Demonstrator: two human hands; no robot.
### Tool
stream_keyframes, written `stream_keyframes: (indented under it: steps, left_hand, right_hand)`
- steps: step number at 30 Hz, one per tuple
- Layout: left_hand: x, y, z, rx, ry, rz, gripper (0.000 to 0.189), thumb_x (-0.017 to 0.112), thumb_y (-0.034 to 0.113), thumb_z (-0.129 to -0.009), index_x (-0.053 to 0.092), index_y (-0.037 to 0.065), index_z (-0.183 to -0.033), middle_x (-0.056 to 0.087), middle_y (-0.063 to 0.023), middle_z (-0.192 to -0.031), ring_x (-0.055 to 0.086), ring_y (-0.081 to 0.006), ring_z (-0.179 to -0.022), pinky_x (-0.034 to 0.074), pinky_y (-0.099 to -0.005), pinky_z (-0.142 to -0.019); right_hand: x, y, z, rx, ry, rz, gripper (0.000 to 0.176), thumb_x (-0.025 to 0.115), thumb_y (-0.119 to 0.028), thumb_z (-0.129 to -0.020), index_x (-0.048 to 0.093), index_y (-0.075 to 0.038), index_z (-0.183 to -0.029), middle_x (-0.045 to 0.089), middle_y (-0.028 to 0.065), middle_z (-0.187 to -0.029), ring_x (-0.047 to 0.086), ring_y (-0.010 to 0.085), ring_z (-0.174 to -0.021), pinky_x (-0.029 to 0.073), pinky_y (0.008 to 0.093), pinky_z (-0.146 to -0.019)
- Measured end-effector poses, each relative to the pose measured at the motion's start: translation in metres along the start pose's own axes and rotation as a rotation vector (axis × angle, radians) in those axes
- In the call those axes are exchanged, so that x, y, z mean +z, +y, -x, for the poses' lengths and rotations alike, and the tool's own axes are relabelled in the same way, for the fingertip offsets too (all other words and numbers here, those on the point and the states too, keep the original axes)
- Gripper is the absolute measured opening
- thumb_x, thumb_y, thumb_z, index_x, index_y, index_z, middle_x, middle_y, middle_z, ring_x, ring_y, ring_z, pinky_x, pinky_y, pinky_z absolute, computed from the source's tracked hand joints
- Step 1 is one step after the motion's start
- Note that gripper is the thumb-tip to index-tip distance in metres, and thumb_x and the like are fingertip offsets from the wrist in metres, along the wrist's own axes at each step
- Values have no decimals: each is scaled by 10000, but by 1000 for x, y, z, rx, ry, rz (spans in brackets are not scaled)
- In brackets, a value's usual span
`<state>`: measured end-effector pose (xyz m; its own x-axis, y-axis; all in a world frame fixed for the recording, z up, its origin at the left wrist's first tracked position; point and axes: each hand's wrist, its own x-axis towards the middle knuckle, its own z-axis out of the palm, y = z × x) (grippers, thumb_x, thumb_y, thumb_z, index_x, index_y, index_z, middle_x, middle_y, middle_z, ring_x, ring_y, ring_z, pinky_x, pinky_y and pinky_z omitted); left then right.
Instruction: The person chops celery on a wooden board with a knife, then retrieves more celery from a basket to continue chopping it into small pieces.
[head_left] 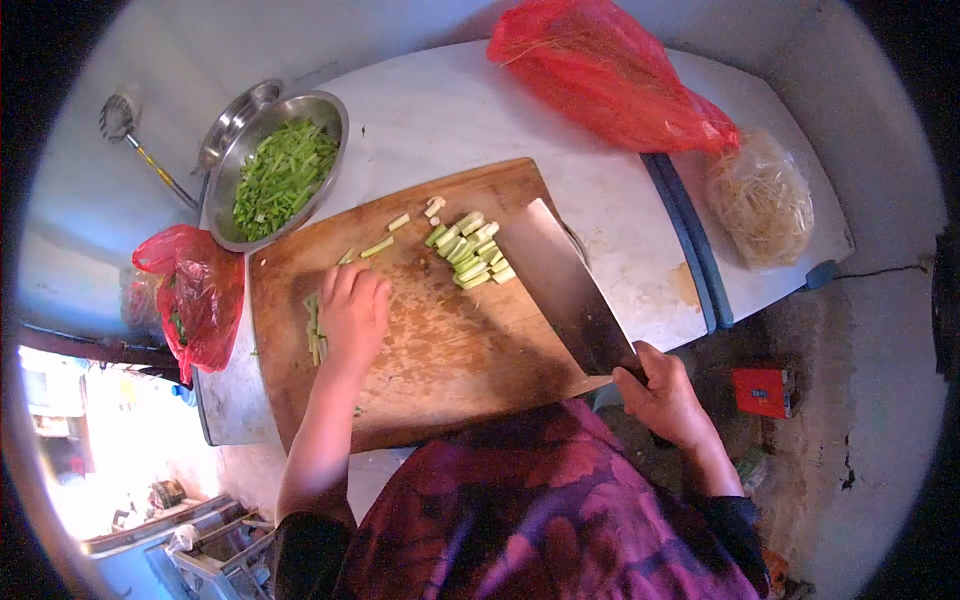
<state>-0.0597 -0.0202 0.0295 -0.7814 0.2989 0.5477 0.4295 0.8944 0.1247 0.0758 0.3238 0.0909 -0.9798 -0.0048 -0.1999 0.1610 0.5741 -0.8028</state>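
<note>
My right hand [665,392] is closed round the handle of a wide cleaver [575,295], whose blade reaches over the right part of the wooden cutting board [430,360]. My left hand [355,315] lies over the board's left side, beside thin green stalk pieces [316,330]; its fingers are bent downward, and whether they grip anything is hidden. A pile of cut pale-green stalks [470,250] sits at the board's upper middle. Several loose pieces [378,247] lie between that pile and my left hand.
A metal bowl [341,130] of chopped greens stands at the upper left. One red bag [205,300] lies left of the board, a larger red bag [610,80] at the back. Noodle-like strands fill a clear bag [765,205] on the right, near a dark blue strap [688,240].
</note>
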Motion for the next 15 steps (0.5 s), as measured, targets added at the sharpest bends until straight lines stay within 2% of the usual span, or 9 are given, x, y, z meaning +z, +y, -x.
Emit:
stream_keyframes:
  steps: [3, 6, 9, 12, 15]
  left_hand:
    - [14, 39, -19, -96, -182, 418, 171, 645, 181, -764, 618, 68, -889, 553, -119, -957, 518, -330, -960, 449, -446, -787]
    - [27, 74, -26, -26, -319, 286, 189, 656, 167, -740, 630, 85, -908, 535, -102, -913, 529, -298, -944, 468, -427, -749]
    - [41, 82, -23, 103, -263, 144, 177, 658, 158, -723, 621, 89, -882, 520, -81, -895, 532, -288, -910, 473, -420, -731]
    - [41, 78, -19, 8, -349, 121, 103, 604, 125, -746, 612, 94, -844, 475, -91, -917, 494, -295, -953, 458, -437, -739]
    - [30, 65, -8, 16, -366, 150, 98, 580, 115, -744, 610, 86, -834, 486, -89, -899, 505, -292, -911, 456, -436, -716]
  right_hand:
    - [-9, -14, -2, 22, -12, 45, 185, 602, -139, -819, 544, 18, -898, 561, 238, -688, 597, 398, -659, 452, 406, -570]
    - [-9, -9, -4, 22, 12, 27, 189, 601, -140, -819, 546, 16, -909, 564, 242, -699, 599, 401, -671, 452, 402, -573]
    - [-8, -3, -3, 30, 22, -13, 192, 601, -142, -821, 545, 16, -916, 563, 246, -703, 597, 409, -683, 450, 402, -573]
    - [-9, -1, 1, 71, 13, -14, 198, 602, -145, -821, 544, 16, -921, 564, 248, -706, 595, 417, -696, 450, 406, -577]
    - [-9, 1, 2, 56, 10, 2, 200, 606, -145, -818, 545, 13, -924, 569, 246, -714, 597, 416, -707, 456, 414, -584]
